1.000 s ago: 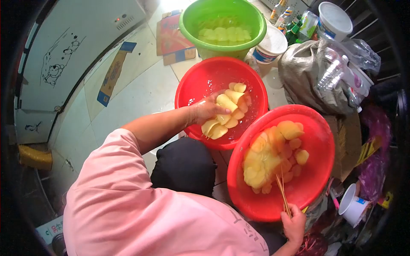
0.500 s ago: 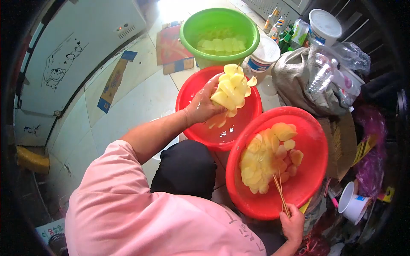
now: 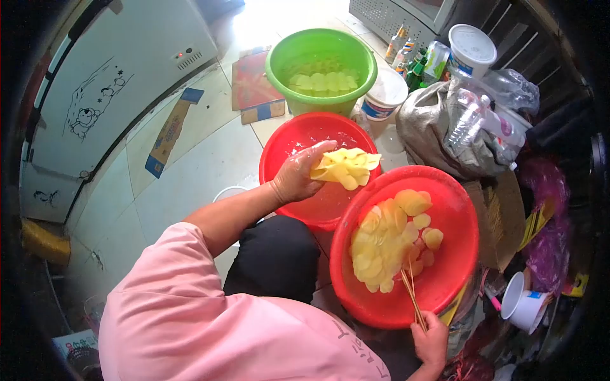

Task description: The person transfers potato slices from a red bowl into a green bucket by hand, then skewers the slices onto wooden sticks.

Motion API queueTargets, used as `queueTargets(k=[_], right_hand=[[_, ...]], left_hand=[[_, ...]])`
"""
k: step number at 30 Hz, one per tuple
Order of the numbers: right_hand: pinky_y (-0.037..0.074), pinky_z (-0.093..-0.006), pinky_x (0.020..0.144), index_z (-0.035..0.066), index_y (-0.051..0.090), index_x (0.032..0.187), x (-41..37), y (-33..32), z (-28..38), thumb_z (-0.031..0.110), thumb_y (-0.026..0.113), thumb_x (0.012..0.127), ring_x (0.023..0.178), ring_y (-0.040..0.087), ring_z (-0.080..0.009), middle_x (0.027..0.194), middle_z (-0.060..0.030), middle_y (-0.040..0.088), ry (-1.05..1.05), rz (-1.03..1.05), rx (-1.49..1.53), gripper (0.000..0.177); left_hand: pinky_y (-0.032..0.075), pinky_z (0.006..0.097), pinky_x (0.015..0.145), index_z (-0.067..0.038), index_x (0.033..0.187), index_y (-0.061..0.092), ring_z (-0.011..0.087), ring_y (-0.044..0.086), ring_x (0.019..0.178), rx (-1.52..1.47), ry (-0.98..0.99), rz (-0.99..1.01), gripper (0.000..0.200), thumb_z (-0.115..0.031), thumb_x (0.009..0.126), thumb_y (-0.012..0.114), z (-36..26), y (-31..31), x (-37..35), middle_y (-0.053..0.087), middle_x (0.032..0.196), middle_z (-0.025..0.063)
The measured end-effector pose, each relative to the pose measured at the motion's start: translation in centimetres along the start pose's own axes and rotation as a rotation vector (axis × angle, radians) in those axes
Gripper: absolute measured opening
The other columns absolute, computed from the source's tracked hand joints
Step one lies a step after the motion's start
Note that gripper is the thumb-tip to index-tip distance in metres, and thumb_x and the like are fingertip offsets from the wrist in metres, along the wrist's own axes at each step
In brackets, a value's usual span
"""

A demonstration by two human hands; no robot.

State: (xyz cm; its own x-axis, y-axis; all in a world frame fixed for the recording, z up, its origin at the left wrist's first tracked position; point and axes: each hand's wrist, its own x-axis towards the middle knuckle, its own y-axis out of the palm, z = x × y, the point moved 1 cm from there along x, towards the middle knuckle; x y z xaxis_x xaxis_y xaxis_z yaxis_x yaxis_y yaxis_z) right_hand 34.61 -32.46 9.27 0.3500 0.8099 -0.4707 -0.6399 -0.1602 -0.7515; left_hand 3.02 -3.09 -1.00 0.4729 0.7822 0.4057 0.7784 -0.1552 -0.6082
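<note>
My left hand is closed around a bunch of thin, pale yellow potato slices, above the nearer-left red basin. That basin seems to hold water. At lower right, my right hand grips several thin wooden skewers, their far ends reaching into a second red basin. A heap of potato slices lies on the left side of this tilted basin, with a few looser ones to its right. Whether a skewer runs through the held bunch is hidden.
Beyond stands a green tub with more slices in liquid. Right of it are a lidded white bucket, glass bottles and a grey sack with plastic bottles. Flattened cardboard lies on the tiles near a white freezer.
My left hand has lowered slightly with the bunch of slices, which now points more sideways. My right hand stays on the skewers. The whole view has shifted a little.
</note>
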Motion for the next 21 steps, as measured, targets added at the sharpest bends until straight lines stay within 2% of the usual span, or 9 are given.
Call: queueTargets(k=[5,9,12,14,16,17,18,19,21], right_hand=[[0.047,-0.0302,0.062,-0.001,0.062,0.091,0.0,0.0,-0.1,0.007,0.062,0.071,0.063,0.059,-0.0161,0.069,-0.0105,0.060,-0.004,-0.006,0.014,0.022],[0.048,-0.0295,0.063,-0.001,0.063,0.093,0.4,0.1,0.0,0.007,0.062,0.071,0.066,0.059,-0.0154,0.071,-0.0096,0.062,-0.016,0.002,0.042,0.023],[0.048,-0.0291,0.064,-0.001,0.063,0.093,0.3,0.4,-0.6,0.007,0.062,0.071,0.067,0.060,-0.0149,0.072,-0.0090,0.063,-0.020,0.017,0.046,0.024],[0.048,-0.0288,0.064,-0.001,0.063,0.094,0.7,0.1,-0.1,0.008,0.062,0.072,0.068,0.060,-0.0146,0.073,-0.0089,0.063,-0.037,0.027,0.029,0.024],[0.048,-0.0342,0.071,0.002,0.059,0.106,0.7,-0.8,1.0,0.017,0.061,0.081,0.079,0.063,-0.0249,0.085,-0.0155,0.064,0.002,0.148,-0.073,0.029],[0.048,-0.0342,0.071,0.002,0.059,0.106,0.8,-0.8,1.1,0.017,0.061,0.081,0.079,0.063,-0.0249,0.085,-0.0155,0.064,0.003,0.146,-0.074,0.029],[0.048,-0.0355,0.072,0.002,0.059,0.106,1.0,-0.8,1.1,0.016,0.060,0.080,0.081,0.063,-0.0275,0.087,-0.0174,0.064,0.017,0.152,-0.079,0.029],[0.048,-0.0368,0.073,0.002,0.059,0.106,1.2,-0.8,1.2,0.016,0.060,0.080,0.083,0.063,-0.0301,0.089,-0.0193,0.064,0.029,0.156,-0.083,0.029],[0.048,-0.0368,0.073,0.002,0.059,0.105,1.5,-0.7,1.3,0.016,0.060,0.080,0.083,0.063,-0.0299,0.089,-0.0189,0.064,0.039,0.159,-0.101,0.029]], left_hand=[[0.047,0.0367,0.088,-0.005,0.131,0.037,0.0304,0.060,0.101,0.059,0.006,-0.018,0.061,-0.006,0.077,0.066,0.0,0.3,-0.4,0.059,0.110,0.0173],[0.048,0.0363,0.086,-0.006,0.132,0.035,0.0296,0.059,0.103,-0.124,-0.118,0.046,0.066,-0.008,0.076,0.068,1.4,1.0,-0.7,0.059,0.110,0.0176],[0.047,0.0400,0.087,-0.007,0.132,0.034,0.0361,0.055,0.106,-0.097,-0.262,0.066,0.069,-0.010,0.073,0.069,0.4,-0.3,-0.3,0.054,0.118,0.0198],[0.049,0.0401,0.085,-0.008,0.133,0.032,0.0355,0.057,0.104,-0.029,-0.036,-0.095,0.072,-0.012,0.073,0.071,0.8,-1.7,1.8,0.052,0.119,0.0196],[0.050,0.0419,0.082,-0.010,0.133,0.033,0.0348,0.058,0.103,-0.002,-0.038,-0.132,0.075,-0.015,0.070,0.074,2.2,-3.9,4.7,0.051,0.119,0.0193],[0.049,0.0435,0.083,-0.010,0.132,0.033,0.0362,0.057,0.102,0.025,-0.080,-0.108,0.074,-0.019,0.071,0.073,2.8,-5.2,7.1,0.052,0.119,0.0198],[0.048,0.0450,0.083,-0.010,0.132,0.033,0.0379,0.057,0.101,0.033,-0.226,-0.041,0.071,-0.019,0.071,0.069,3.1,-6.5,9.4,0.052,0.118,0.0207],[0.048,0.0455,0.083,-0.011,0.132,0.033,0.0390,0.056,0.101,0.345,0.054,-0.255,0.072,-0.018,0.070,0.067,4.5,-7.3,11.4,0.052,0.119,0.0209],[0.047,0.0438,0.087,-0.013,0.134,0.031,0.0391,0.055,0.104,0.289,-0.088,-0.131,0.071,-0.016,0.071,0.064,5.0,-9.6,16.1,0.057,0.111,0.0208]])
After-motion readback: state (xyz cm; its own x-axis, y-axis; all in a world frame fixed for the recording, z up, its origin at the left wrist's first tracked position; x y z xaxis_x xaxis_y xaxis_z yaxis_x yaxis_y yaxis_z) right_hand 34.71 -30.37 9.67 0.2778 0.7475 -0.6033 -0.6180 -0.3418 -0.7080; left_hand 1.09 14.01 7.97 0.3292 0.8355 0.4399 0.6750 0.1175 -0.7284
